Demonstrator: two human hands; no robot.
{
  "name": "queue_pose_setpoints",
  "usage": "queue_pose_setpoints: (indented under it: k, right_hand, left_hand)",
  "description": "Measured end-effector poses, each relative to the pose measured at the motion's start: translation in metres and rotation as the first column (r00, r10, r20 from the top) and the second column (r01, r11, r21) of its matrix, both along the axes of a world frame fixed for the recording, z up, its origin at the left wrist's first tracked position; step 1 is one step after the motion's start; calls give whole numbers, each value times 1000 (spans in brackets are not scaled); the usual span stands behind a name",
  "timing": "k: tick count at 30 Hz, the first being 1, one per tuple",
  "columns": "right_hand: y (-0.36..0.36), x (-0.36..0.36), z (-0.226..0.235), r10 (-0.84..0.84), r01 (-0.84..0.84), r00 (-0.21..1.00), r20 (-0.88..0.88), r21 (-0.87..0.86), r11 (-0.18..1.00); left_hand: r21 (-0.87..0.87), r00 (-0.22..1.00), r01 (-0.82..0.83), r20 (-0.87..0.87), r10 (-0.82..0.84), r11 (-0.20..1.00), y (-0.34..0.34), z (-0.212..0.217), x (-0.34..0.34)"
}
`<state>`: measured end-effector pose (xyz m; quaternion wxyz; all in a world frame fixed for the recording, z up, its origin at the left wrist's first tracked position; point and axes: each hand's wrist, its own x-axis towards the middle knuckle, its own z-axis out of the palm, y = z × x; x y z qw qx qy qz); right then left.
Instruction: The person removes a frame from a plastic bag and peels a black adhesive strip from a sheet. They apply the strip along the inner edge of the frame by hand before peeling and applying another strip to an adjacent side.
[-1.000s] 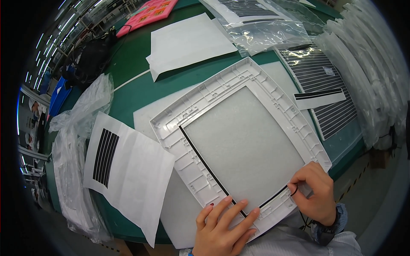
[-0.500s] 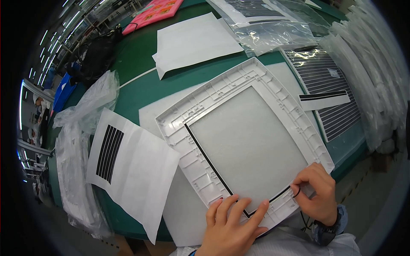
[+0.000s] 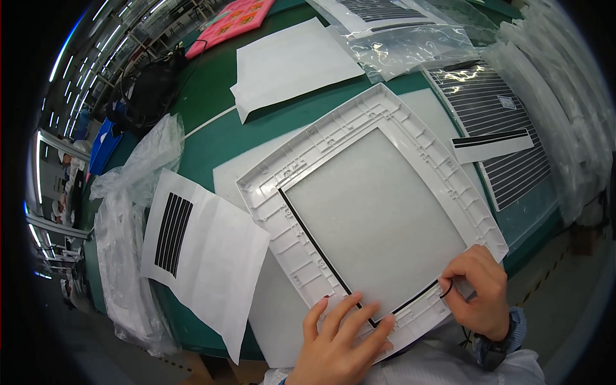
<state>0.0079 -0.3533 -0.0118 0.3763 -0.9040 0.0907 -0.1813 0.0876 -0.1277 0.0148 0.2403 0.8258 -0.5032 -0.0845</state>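
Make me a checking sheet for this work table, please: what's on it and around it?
Surface: green flat table, white flat sheet on it.
Job's things: white rectangular plastic frame; thin black flexible strip along two inner edges.
Clutter: crumpled clear plastic, left; loose white paper sheet, beyond the frame.
Hands: left hand spread over the frame's near corner; right hand pinching the strip.
Cables: thin black cable, upper left.
Surroundings: white ceiling lights, upper left.

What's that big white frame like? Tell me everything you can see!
The white frame looks like plastic, with little ribs around a big four-sided opening. It lies slantwise on a white sheet. Black strips line two inner edges. The left hand rests on its near corner; the right hand pinches a strip's loose end.
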Motion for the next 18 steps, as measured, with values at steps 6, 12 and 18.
queue_pose_setpoints:
  k: [6,12,18]
  right_hand:
    - [1,-1,1,21,-21,1000,-6,-24,999]
    - [3,-2,-1,28,-28,1000,-12,-59,998]
    - [3,-2,6,45,-49,998,-36,-119,992]
  left_hand:
    - [-10,1000,2,20,-2,1000,-23,-3,-5]
    - [-44,1000,12,-1,-12,999,-26,-10,-3]
    - [-59,1000,11,21,-10,998,-28,-10,-4]
